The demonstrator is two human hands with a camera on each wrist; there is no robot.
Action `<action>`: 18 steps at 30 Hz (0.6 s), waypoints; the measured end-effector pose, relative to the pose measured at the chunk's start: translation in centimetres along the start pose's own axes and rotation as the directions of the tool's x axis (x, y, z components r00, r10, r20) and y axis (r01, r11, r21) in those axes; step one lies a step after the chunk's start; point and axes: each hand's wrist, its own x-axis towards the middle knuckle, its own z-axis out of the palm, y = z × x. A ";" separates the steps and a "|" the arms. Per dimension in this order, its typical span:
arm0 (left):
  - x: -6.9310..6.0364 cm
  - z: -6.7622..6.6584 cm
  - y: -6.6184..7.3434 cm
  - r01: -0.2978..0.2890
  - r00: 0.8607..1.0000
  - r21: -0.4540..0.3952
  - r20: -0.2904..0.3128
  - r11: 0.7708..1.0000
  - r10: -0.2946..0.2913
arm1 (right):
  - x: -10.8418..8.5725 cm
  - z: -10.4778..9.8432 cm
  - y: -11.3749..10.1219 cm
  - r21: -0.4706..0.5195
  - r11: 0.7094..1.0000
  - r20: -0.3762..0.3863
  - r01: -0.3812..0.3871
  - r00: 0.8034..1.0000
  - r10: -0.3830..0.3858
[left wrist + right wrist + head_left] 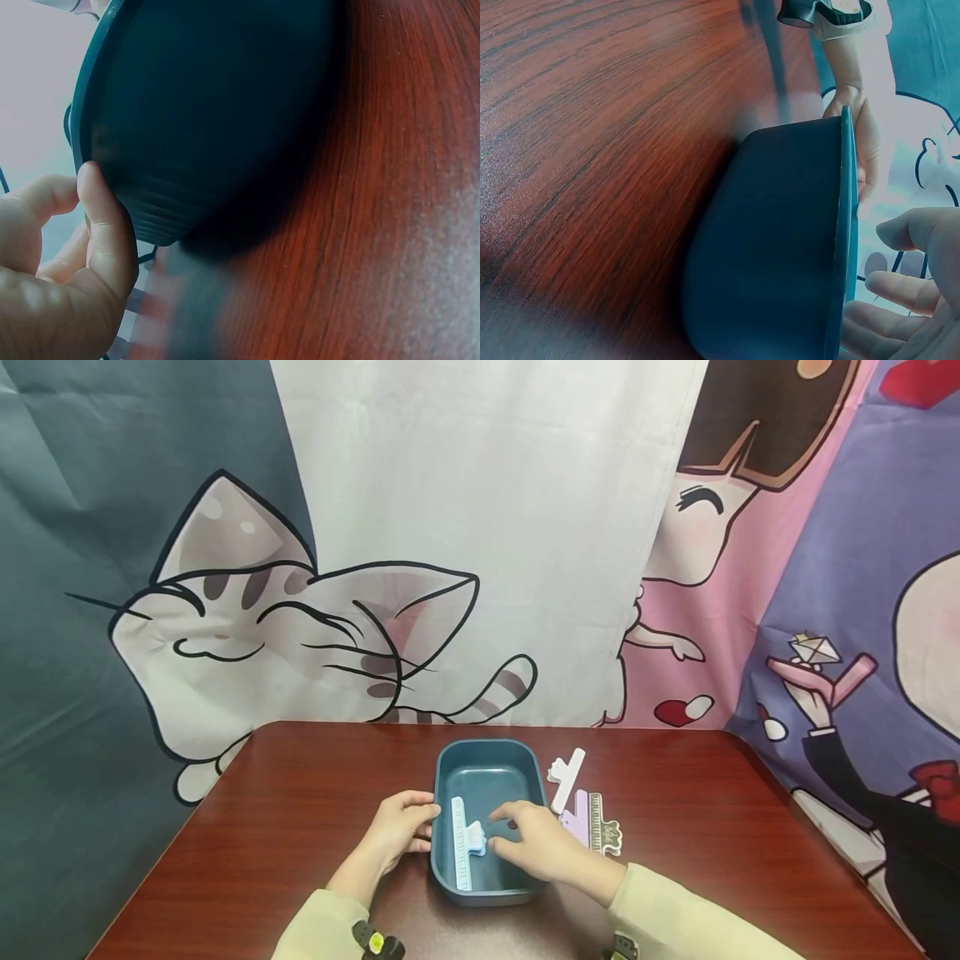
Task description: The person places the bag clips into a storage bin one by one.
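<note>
A dark teal rectangular box (495, 760) stands on the table, its open side up. Inside, toward the left wall, lies a light blue ruler clip (460, 843) with a crown-shaped handle. My left hand (401, 827) holds the box's left side at the rim; the left wrist view shows that hand (82, 262) with a finger against the outer wall. Over the box's right half is my right hand (536, 839), thumb and forefinger spread apart just right of the clip's handle, nothing between them. In the right wrist view, the right hand's (915, 292) fingers extend past the rim.
Right of the box lie a white clip (567, 781), a purple clip (576, 818) and a gold-toned ruler clip (603, 825), the last two side by side. The reddish-brown table (330, 768) ends at a cartoon-printed curtain (487, 527).
</note>
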 end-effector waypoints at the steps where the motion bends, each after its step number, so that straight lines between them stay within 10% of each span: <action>1: 0.0 0.0 0.0 -0.001 1.000 0.001 0.000 1.000 0.001 | 0.0 0.0 0.0 -0.001 1.000 -0.003 0.001 1.000 -0.001; 18: 0.0 0.0 -0.1 -0.007 1.000 0.013 0.001 1.000 0.007 | -0.5 -0.5 0.5 0.002 1.000 -0.046 -0.006 0.999 0.006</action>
